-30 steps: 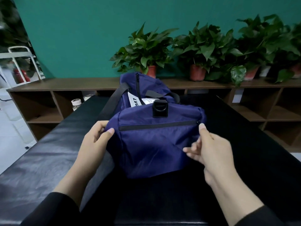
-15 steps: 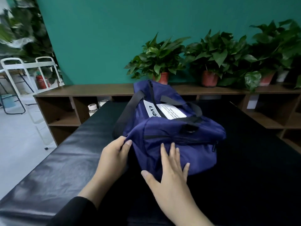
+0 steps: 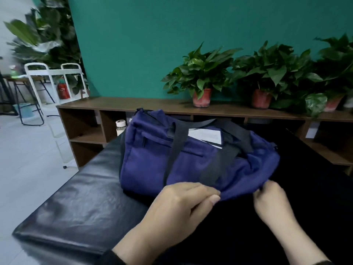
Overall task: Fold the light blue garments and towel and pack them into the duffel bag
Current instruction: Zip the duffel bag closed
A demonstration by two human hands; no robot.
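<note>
At the far left the room opens onto a pale tiled floor [image 3: 24, 165], with a white metal rack [image 3: 55, 77] and a black-legged stool [image 3: 28, 104] standing well back near a large leafy plant [image 3: 44, 29]. The black padded counter [image 3: 80, 203] starts with its rounded left edge and near-left corner; the strip of glossy surface between that edge and the bag is bare. A low brown shelf unit [image 3: 91, 119] runs behind the counter against the teal wall [image 3: 143, 44], with a white-capped jar [image 3: 120, 127] in one of its cubbies, just past the counter's far edge.

The navy duffel bag [image 3: 152, 165] lies on the counter toward its far side, long side toward the camera. Its two black straps [image 3: 177, 150] drape over the top, and a white printed sheet [image 3: 206, 135] shows in the opening between them. The left hand [image 3: 183, 203] pinches the near lower hem of the bag, its fingers [image 3: 208, 191] curled over the cloth and the thumb under it. Further right, the right hand [image 3: 271, 199] grips the bag's near right corner, fingertips closed on a fold of fabric; this hand is blurred.

Right of the bag the counter is dark and its right edge is hard to make out. Potted green plants [image 3: 202, 77] in red pots stand in a row on top of the shelf unit.
</note>
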